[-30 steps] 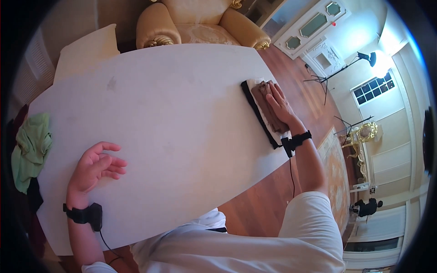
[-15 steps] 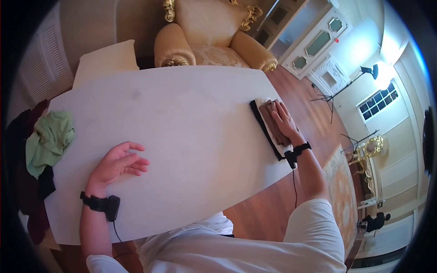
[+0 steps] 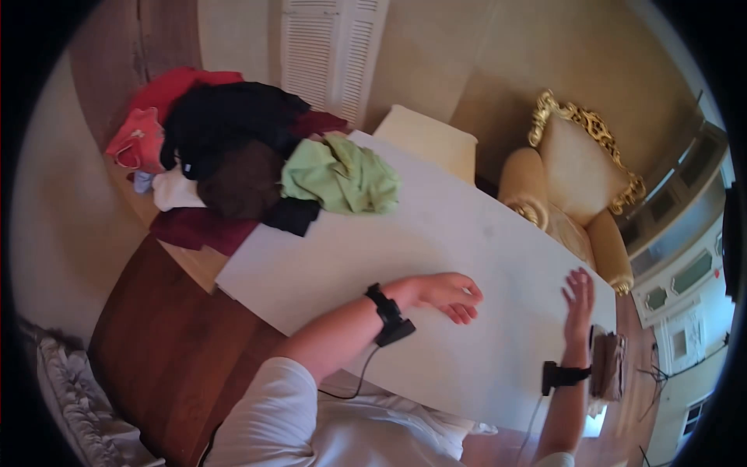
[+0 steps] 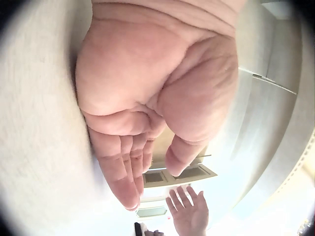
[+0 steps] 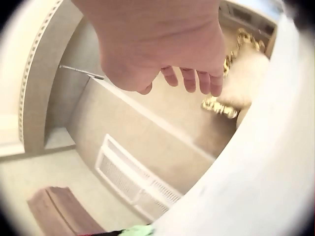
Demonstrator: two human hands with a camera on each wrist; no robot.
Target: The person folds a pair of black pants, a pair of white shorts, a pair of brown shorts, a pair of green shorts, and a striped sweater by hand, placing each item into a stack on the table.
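Observation:
My left hand [image 3: 447,296] hovers low over the middle of the white table [image 3: 436,241], fingers loosely bent and holding nothing. Beside the table's right end, my right hand [image 3: 577,300] is raised with its fingers spread, apart from the folded stack of clothes [image 3: 609,366]. That stack shows brown cloth on top and lies partly behind the right forearm. In the right wrist view the right palm [image 5: 162,44] holds nothing. A crumpled light green garment [image 3: 338,175] lies on the far left part of the table, away from both hands.
A heap of clothes sits at the left end: a black garment [image 3: 226,113], a red one [image 3: 175,89], a dark brown one [image 3: 245,179] and a maroon one [image 3: 198,228]. Beyond the table stand a gold armchair [image 3: 583,163] and a cream side table [image 3: 428,144].
The head view has turned left, bringing the whole clothes heap into sight. My right hand has come up off the folded stack. My left hand stays loosely bent over the table.

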